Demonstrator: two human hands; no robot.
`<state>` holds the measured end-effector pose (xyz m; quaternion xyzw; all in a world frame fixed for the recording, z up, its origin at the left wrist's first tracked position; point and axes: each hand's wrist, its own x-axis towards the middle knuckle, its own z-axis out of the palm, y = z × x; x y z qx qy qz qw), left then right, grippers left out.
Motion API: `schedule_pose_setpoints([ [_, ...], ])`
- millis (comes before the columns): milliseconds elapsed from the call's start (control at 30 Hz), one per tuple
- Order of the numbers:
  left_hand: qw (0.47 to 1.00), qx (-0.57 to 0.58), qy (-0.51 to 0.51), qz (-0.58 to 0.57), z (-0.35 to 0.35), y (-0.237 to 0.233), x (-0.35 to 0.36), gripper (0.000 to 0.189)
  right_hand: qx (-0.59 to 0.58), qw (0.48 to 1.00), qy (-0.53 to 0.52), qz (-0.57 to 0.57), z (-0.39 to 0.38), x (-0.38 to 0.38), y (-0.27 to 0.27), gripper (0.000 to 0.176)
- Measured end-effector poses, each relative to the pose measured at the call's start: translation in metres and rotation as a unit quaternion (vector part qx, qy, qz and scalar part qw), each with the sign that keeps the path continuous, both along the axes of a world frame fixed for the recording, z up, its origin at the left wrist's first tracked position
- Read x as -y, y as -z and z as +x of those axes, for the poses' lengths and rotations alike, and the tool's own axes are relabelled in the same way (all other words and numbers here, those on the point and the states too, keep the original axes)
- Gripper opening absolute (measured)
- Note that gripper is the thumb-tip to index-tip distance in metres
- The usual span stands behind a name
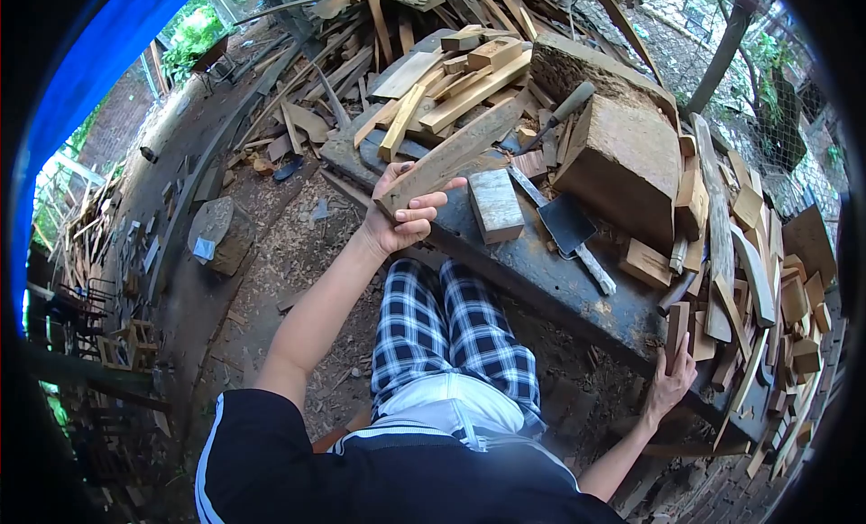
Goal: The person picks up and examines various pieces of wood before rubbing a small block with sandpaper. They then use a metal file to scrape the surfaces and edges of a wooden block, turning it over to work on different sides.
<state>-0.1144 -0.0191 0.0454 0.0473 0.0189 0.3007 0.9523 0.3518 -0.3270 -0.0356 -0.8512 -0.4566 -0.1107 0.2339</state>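
My left hand (403, 213) is closed around the near end of a long, rough wooden board (460, 154), which slants up and away to the right over the bench. My right hand (672, 380) grips a short brown wood block (677, 326) at the bench's right end, beside a heap of offcuts. Between the hands lies an adze (566, 225) with a dark, flat blade and a worn wooden handle. A pale-faced rectangular block (495, 206) rests to its left. Behind them, a tool with a rounded grey handle (574, 100) leans near a large wooden block (622, 159).
The dark bench (541, 285) crosses in front of my knees. Sawn wood pieces (478, 68) are stacked at its far left, and more offcuts (798, 298) pile up at the right. A stump (222, 234) stands on the chip-strewn ground at left.
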Motion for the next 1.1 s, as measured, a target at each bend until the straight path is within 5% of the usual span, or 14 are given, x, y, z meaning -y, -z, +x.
schedule_pose_setpoints([
  [333,0.934,-0.329,-0.061,0.127,-0.045,-0.014,0.006,0.052,-0.005,0.982,0.149,-0.120,-0.005,0.004,-0.009,0.053],
  [600,0.827,-0.474,-0.174,0.248,-0.045,-0.042,-0.004,0.048,-0.006,0.983,0.127,0.131,-0.004,-0.046,0.023,0.044],
  [700,0.768,-0.534,-0.234,0.264,-0.036,-0.050,-0.010,0.023,-0.020,0.971,0.145,0.191,-0.016,-0.047,0.017,0.035],
  [1033,0.753,-0.561,-0.225,0.260,-0.027,-0.028,-0.040,0.028,-0.281,0.926,0.120,0.221,-0.037,-0.082,0.007,0.040],
  [1100,0.722,-0.589,-0.217,0.292,-0.025,-0.028,-0.046,0.030,-0.157,0.958,0.108,0.213,-0.046,-0.080,-0.003,0.037],
])
